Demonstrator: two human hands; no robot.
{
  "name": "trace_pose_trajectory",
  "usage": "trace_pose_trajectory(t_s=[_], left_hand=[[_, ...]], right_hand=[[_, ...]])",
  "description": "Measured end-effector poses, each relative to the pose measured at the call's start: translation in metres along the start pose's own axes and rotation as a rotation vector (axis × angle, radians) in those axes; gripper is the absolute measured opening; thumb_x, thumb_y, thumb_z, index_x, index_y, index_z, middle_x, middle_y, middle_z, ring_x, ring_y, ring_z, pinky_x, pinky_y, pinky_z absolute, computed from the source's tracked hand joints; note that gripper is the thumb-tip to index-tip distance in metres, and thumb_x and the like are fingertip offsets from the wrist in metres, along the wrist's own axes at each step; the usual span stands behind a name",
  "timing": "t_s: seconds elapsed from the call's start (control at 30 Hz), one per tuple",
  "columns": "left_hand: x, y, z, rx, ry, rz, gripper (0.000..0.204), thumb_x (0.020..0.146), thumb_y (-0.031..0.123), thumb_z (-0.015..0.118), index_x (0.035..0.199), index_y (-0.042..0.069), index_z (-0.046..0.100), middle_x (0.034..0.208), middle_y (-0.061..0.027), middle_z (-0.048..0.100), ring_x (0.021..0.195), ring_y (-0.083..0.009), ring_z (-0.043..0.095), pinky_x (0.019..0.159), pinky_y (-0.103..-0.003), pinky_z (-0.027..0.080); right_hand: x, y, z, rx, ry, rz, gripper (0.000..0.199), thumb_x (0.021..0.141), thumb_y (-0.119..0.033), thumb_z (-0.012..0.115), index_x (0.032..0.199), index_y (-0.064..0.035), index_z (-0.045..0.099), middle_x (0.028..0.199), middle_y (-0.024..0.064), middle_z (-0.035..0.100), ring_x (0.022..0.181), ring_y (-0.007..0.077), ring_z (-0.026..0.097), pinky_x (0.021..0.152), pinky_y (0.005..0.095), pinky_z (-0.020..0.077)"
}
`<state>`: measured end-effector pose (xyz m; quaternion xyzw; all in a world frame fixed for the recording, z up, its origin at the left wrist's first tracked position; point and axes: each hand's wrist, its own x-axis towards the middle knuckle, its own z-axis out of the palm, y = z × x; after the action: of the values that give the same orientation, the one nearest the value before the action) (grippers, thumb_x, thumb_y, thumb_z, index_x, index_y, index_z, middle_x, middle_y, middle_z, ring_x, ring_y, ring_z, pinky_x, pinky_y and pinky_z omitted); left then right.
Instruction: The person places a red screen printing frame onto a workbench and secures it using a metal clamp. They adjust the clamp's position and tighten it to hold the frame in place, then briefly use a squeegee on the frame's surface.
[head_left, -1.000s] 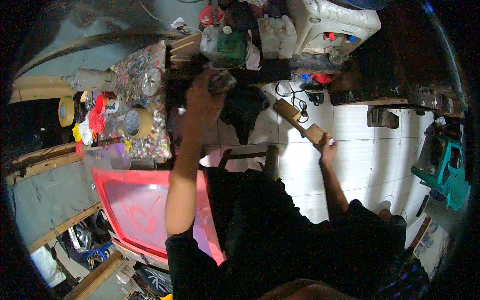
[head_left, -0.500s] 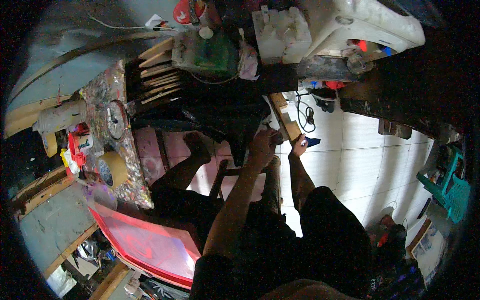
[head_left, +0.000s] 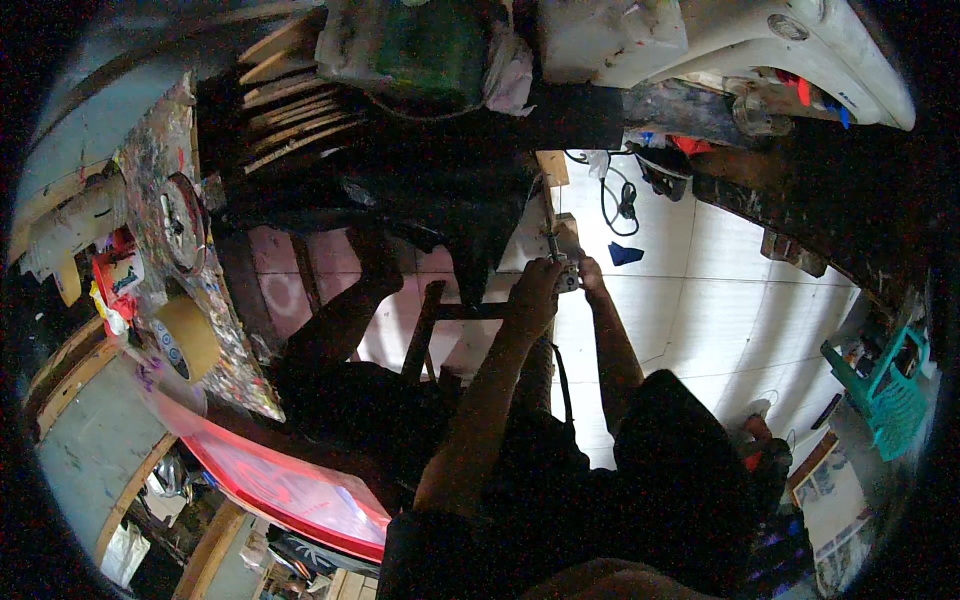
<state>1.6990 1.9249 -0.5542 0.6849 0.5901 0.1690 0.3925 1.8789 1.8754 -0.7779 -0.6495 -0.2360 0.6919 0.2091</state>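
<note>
Both my hands are together near the middle of the view, in front of the end of a dark table. My left hand (head_left: 537, 284) has its fingers closed around a small grey metal piece (head_left: 568, 274) with a round part. From the right, my right hand (head_left: 592, 278) is closed against the same piece. Its fingertips are partly hidden. Just behind them is a wooden block (head_left: 566, 234), with a thin dark rod beside it. A small dark blue scrap (head_left: 626, 254) lies on the white tiled floor to the right.
A paint-splattered board (head_left: 225, 330) with a tape roll (head_left: 186, 340) stands at left. Below it leans a pink-framed screen (head_left: 290, 490). A black cable (head_left: 622, 205) lies on the floor. A green plastic stool (head_left: 890, 395) is at far right. Wooden slats (head_left: 300, 110) are stacked at upper left.
My view has shifted. My right hand has come off the wooden piece's edge and in beside my left hand. The grey metal piece now shows between them.
</note>
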Motion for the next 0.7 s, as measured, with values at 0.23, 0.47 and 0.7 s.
trace_pose_trajectory(t_s=[0.23, 0.47, 0.7], left_hand=[[-0.004, -0.007, 0.013, 0.111, -0.035, 0.036, 0.051, 0.078, -0.005, 0.055, 0.128, 0.008, 0.054, 0.12, -0.0144, 0.054, 0.111, -0.0315, 0.055, 0.078, -0.038, 0.056], [-0.01, -0.013, 0.025, 0.185, 0.151, 0.102, 0.066, 0.076, 0.003, 0.06, 0.139, 0.001, 0.041, 0.135, -0.0247, 0.044, 0.125, -0.0377, 0.046, 0.097, -0.046, 0.047], [-0.03, -0.038, 0.026, 0.223, -0.354, -0.334, 0.058, 0.078, 0.021, 0.062, 0.129, -0.002, 0.046, 0.127, -0.0245, 0.049, 0.114, -0.038, 0.053, 0.093, -0.049, 0.046]], right_hand=[[-0.101, -0.154, 0.01, 0.206, -0.415, -0.023, 0.044, 0.1, -0.036, 0.047, 0.123, 0.0004, 0.056, 0.111, 0.0101, 0.064, 0.099, 0.0202, 0.063, 0.088, 0.036, 0.0528], [-0.056, -0.143, 0.02, -0.053, -0.181, -0.377, 0.031, 0.096, -0.023, 0.053, 0.109, 0.0029, 0.065, 0.1, 0.0123, 0.068, 0.09, 0.0209, 0.067, 0.082, 0.0341, 0.055], [0.064, -0.079, 0.053, 0.525, 0.21, -0.1, 0.026, 0.095, -0.027, 0.061, 0.102, -0.0022, 0.065, 0.08, 0.0029, 0.065, 0.058, 0.0103, 0.056, 0.052, 0.0248, 0.0423]])
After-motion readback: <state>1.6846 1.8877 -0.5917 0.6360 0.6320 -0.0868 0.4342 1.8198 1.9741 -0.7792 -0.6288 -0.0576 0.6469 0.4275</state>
